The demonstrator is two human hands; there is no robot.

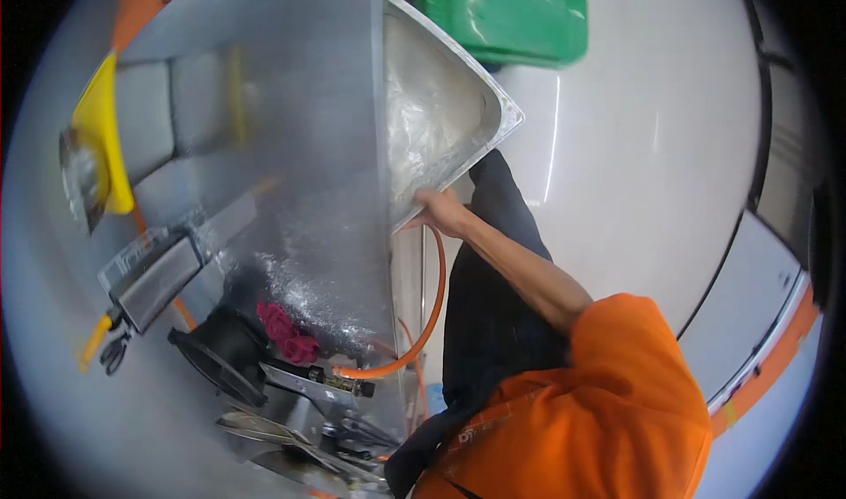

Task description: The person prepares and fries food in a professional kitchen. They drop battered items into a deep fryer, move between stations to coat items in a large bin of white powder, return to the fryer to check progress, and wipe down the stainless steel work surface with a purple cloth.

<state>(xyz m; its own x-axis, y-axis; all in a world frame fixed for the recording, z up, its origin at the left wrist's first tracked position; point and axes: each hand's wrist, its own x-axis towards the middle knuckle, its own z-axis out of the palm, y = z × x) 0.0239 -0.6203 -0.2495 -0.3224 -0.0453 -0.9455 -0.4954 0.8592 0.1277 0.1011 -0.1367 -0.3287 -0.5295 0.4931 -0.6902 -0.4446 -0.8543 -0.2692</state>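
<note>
My right hand (444,213) grips the near rim of a large white rectangular tub (510,119), thumb over the edge and fingers beneath it. Crinkled clear plastic film (411,119) shows inside the tub, over a pale bottom. Part of the tub is hidden under the edge of a stainless steel worktop (317,188). Just below the hand, an orange hose (437,294) loops off the worktop. My left hand is out of view.
On the worktop are a crumpled magenta cloth (287,334), a black ring-shaped stand (225,357) with a valve, and several metal utensils (297,443). A yellow panel (109,142) and scissors (115,353) are at the wall. A green plastic bin (509,16) stands beyond the tub.
</note>
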